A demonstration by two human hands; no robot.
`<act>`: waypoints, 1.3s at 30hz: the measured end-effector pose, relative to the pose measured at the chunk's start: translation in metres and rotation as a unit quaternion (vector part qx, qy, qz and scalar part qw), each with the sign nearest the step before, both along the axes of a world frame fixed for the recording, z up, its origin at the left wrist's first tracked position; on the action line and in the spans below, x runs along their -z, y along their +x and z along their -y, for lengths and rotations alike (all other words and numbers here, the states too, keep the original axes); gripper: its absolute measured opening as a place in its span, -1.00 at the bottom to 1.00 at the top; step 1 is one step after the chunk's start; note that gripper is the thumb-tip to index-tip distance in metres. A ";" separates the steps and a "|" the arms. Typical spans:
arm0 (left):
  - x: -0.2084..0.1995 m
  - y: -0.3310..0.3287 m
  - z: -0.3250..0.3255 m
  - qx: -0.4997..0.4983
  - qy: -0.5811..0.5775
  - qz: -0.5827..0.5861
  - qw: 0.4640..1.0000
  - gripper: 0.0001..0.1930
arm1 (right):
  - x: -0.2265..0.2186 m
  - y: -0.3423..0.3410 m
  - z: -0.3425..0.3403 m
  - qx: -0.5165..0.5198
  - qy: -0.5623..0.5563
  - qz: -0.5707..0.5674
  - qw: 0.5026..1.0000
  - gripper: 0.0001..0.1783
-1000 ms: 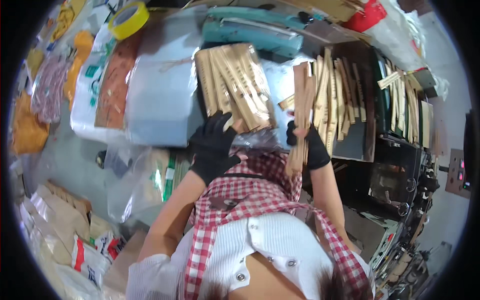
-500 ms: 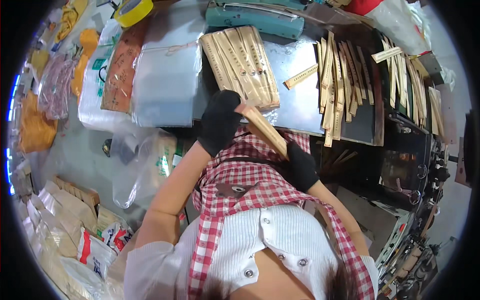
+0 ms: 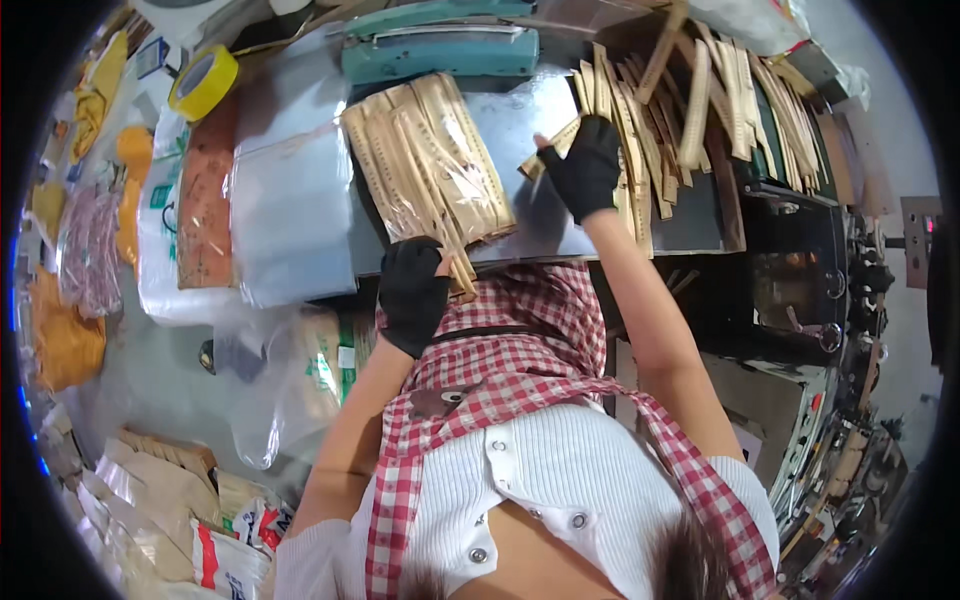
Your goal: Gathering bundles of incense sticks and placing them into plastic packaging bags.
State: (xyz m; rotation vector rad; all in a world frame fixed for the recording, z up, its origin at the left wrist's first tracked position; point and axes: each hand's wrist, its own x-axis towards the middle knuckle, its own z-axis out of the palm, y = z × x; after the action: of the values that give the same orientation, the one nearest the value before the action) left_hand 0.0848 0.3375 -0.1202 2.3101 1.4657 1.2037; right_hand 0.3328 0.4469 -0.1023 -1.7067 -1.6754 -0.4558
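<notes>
My left hand (image 3: pixel 414 296), in a black fingerless glove, is closed on the lower end of a narrow tan paper sleeve (image 3: pixel 460 268) at the table's front edge. Its tip points down over my apron. Just beyond lies a stack of tan printed sleeves (image 3: pixel 425 155) under clear plastic film. My right hand (image 3: pixel 586 172), gloved the same way, reaches over a single slanted sleeve (image 3: pixel 534 165), thumb stretched out to the left. Its other fingers are mostly hidden behind the glove. A loose pile of sleeves (image 3: pixel 640 150) lies right beside it.
Clear plastic sheets (image 3: pixel 295 215) and a reddish-brown board (image 3: pixel 207 200) lie left of the stack. A teal case (image 3: pixel 440 55) sits at the back, a yellow tape roll (image 3: pixel 204 83) at the far left. More sleeves fill a dark tray (image 3: pixel 775 120) at right. A plastic bag (image 3: pixel 265 400) hangs below the table.
My right hand has let go of the sleeve near my waist and moved up to the loose sleeves. My left hand has come down slightly, keeping its sleeve. The whole view has shifted.
</notes>
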 end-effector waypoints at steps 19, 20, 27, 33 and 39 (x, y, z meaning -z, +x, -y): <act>0.005 -0.009 -0.018 -0.002 -0.096 0.116 0.989 -0.93 | -0.013 0.026 0.129 -0.336 -0.504 -0.570 0.555 -0.64; 0.006 -0.009 -0.017 -0.023 -0.011 -0.055 0.998 -0.95 | -0.022 0.019 0.164 -0.362 -0.583 -0.465 0.560 -0.60; -0.016 -0.009 -0.003 0.019 -0.006 0.104 0.994 -0.94 | -0.005 0.006 0.163 -0.204 -0.662 -0.581 0.427 -0.73; -0.009 -0.014 0.005 0.015 -0.027 0.106 0.994 -0.92 | -0.006 -0.088 0.095 -0.306 -0.493 -0.710 0.399 -0.65; -0.003 -0.006 0.012 0.010 -0.047 0.097 0.994 -0.91 | 0.015 -0.061 0.165 -0.294 -0.675 -0.498 0.459 -0.69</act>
State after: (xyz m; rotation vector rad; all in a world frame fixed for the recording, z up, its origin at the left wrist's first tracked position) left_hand 0.0786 0.3253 -0.1176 2.0764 1.3981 1.2829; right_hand 0.2723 0.2822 -0.1176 -1.2874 -1.2976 2.3348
